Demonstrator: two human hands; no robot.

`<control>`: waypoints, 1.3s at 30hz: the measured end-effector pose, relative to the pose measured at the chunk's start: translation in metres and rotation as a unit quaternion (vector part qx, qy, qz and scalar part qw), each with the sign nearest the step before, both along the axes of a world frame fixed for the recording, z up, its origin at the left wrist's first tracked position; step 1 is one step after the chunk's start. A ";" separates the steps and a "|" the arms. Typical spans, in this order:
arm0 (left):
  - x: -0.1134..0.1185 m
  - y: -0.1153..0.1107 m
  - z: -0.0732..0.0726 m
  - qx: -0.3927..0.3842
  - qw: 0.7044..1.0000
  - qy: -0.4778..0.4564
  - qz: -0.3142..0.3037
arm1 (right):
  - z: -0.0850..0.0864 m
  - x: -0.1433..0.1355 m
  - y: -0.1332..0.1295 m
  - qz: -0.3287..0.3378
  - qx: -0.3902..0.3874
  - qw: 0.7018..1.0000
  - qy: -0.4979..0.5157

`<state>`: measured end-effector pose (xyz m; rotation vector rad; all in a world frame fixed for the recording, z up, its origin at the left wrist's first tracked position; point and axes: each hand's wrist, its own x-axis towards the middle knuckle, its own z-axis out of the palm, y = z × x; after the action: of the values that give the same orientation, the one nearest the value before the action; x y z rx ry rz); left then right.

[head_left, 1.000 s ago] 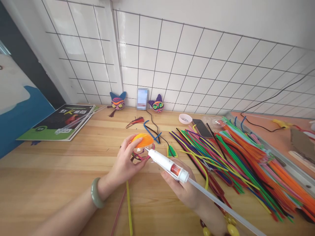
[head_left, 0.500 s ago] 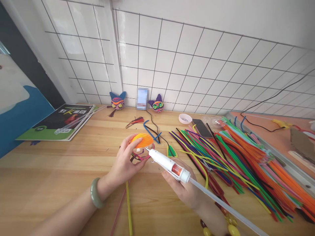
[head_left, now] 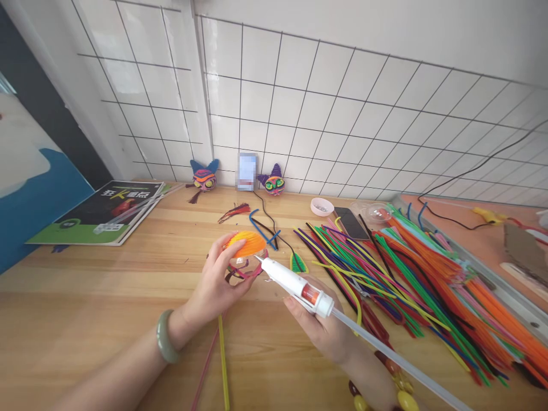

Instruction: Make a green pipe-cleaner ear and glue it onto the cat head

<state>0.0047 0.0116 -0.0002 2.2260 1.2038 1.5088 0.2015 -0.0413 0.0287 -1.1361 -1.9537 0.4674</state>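
My left hand (head_left: 222,274) is closed around a clear round ornament (head_left: 242,264) that is partly covered with orange pipe cleaners (head_left: 248,244) on top and pink and purple ones lower down. Its far side is hidden. In my right hand (head_left: 314,322) is a white hot glue gun (head_left: 291,281), with a long clear glue stick (head_left: 385,351) running out of its back. The gun's nozzle points left and sits at the ornament's right edge; whether it touches cannot be told. A green and yellow pipe-cleaner triangle (head_left: 298,263) lies just beyond the gun.
Many coloured pipe cleaners (head_left: 411,279) cover the right side. Two finished pipe-cleaner animal heads (head_left: 204,176) and a lit phone (head_left: 247,171) lean on the tiled wall. A dark phone (head_left: 351,223), a pink bowl (head_left: 322,206), a red tassel (head_left: 234,212) and a book (head_left: 103,212) lie around.
The glue gun has shifted very slightly right and down, its nozzle still at the ornament's edge. My left hand keeps its hold on the ornament almost unmoved.
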 end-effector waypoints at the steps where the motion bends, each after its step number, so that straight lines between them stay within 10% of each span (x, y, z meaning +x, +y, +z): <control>1: 0.000 0.000 0.000 -0.001 1.000 0.000 -0.002 | 0.000 0.000 0.000 0.002 -0.001 1.000 0.000; 39: 0.000 0.000 -0.006 -0.035 0.997 -0.059 -0.032 | 0.001 0.003 0.000 -0.016 0.007 1.000 -0.002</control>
<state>0.0042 0.0114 -0.0066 2.0802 1.1220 1.5257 0.2043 -0.0412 0.0293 -1.1580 -1.9359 0.4339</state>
